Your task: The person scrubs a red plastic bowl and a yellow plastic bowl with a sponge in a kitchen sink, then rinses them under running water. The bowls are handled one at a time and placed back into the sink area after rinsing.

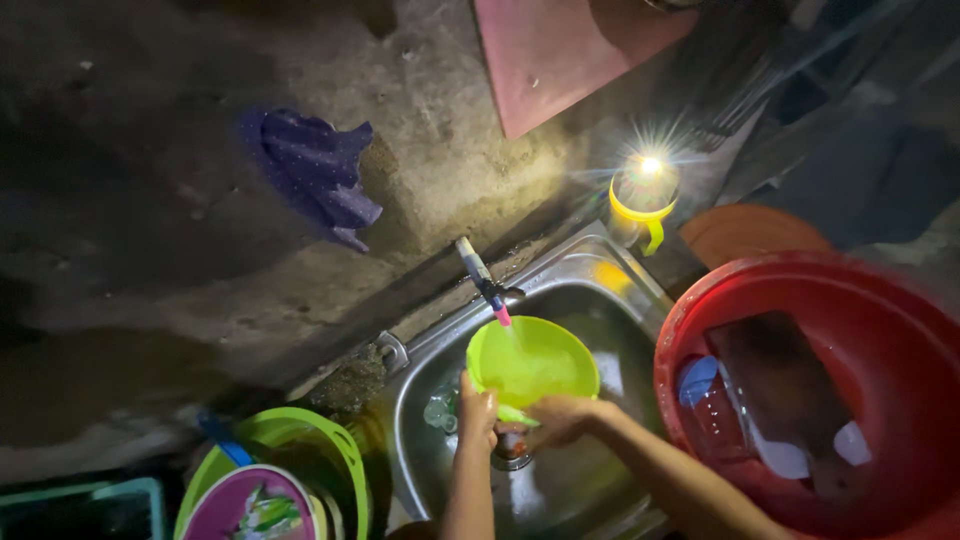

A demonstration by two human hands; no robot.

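Note:
A lime-green plastic bowl (532,362) is tilted under a wall tap (482,275) over a steel sink (570,270). My left hand (477,412) grips the bowl's near left rim. My right hand (556,418) is closed on the bowl's lower rim, right beside the left hand. A thin stream of water runs from the tap's pink tip into the bowl. Below my hands lies the sink drain (512,455), and a clear glass (440,412) rests in the basin to the left.
A big red tub (700,310) holding water, a dark board and small containers stands at right. A lit yellow lantern (642,200) sits behind the sink. A purple cloth (318,170) hangs on the wall. Green and purple plastic basins (300,440) sit at lower left.

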